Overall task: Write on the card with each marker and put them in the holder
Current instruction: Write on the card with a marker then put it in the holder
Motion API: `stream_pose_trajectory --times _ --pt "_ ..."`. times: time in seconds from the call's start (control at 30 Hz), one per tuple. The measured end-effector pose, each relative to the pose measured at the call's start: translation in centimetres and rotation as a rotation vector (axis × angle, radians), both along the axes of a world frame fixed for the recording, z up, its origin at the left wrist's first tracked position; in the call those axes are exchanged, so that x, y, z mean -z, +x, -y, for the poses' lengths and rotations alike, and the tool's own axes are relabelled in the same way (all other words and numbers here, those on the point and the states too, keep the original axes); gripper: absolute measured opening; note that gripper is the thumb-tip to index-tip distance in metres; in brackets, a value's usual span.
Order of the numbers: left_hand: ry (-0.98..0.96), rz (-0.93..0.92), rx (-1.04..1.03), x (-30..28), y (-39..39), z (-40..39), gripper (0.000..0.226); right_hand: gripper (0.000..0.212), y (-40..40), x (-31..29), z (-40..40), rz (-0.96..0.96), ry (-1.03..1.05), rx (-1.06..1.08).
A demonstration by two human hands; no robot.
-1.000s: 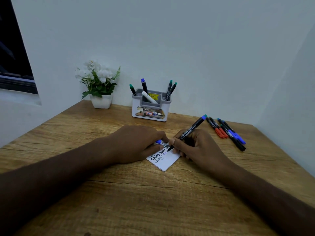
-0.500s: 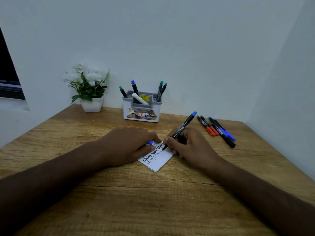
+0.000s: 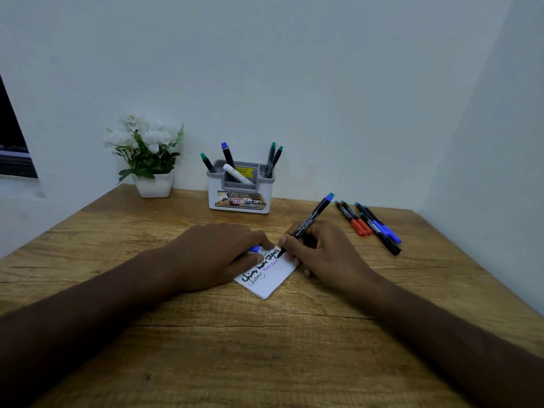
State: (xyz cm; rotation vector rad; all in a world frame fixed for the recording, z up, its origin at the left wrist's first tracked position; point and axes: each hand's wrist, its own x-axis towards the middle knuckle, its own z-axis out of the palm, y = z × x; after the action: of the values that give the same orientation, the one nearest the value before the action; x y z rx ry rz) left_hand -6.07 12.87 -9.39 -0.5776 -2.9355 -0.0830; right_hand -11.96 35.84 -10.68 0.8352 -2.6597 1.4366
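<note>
A small white card with black and blue handwriting lies on the wooden table. My right hand grips a black marker, its tip touching the card's upper right part. My left hand rests on the card's left side and holds a blue cap between its fingers. The white and grey holder stands at the back with several markers upright in it. A row of loose markers lies to the right of my right hand.
A white pot of white flowers stands at the back left, beside the holder. White walls close the table at the back and on the right. A dark window is at the far left.
The view has shifted a little. My right hand has carried the marker tip slightly along the card; my left hand stays on the card with the cap.
</note>
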Motion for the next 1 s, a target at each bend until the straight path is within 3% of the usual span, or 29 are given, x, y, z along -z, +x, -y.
stream_pose_trajectory --times 0.8,0.93,1.0 --pt "0.005 0.002 -0.005 -0.1 0.1 -0.1 0.039 0.018 -0.1 0.1 0.0 0.011 -0.022 0.064" --pt "0.033 -0.001 -0.022 -0.1 0.1 -0.1 0.042 0.015 0.4 0.2 0.0 -0.043 -0.146 0.133" --pt "0.034 -0.005 -0.026 0.1 0.0 -0.1 0.045 0.01 0.6 0.0 0.2 0.029 -0.286 0.131"
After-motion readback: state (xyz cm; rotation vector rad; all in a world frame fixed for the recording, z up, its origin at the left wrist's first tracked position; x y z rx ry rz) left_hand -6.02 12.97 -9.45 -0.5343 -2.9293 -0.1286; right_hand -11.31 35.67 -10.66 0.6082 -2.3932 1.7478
